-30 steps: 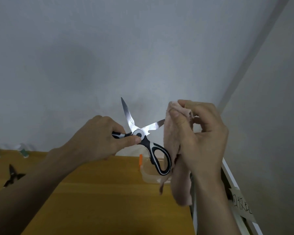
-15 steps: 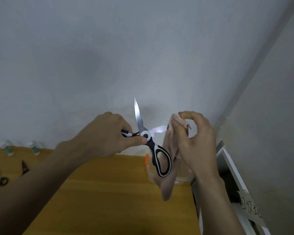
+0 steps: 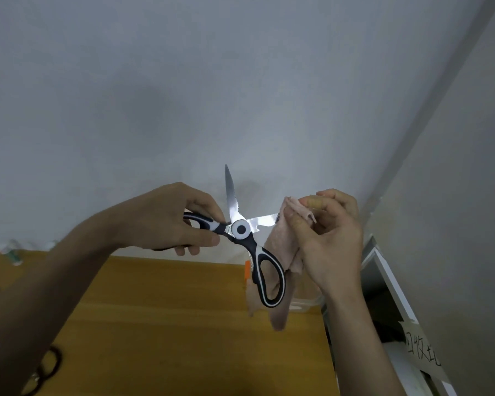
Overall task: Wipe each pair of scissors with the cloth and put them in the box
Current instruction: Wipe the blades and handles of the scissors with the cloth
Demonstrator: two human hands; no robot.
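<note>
Here the left hand (image 3: 166,221) grips one handle of the scissors (image 3: 242,228), held spread wide above the table (image 3: 183,324), one blade pointing up, the other right. The right hand (image 3: 330,238) pinches the cloth (image 3: 280,247) around that right blade's tip. The box (image 3: 306,305) sits at the table's far right, partly hidden behind the cloth. A risk: the free handle could swing and close the blades on the fingers, or the edge could cut through the thin cloth if pinched hard.
</note>
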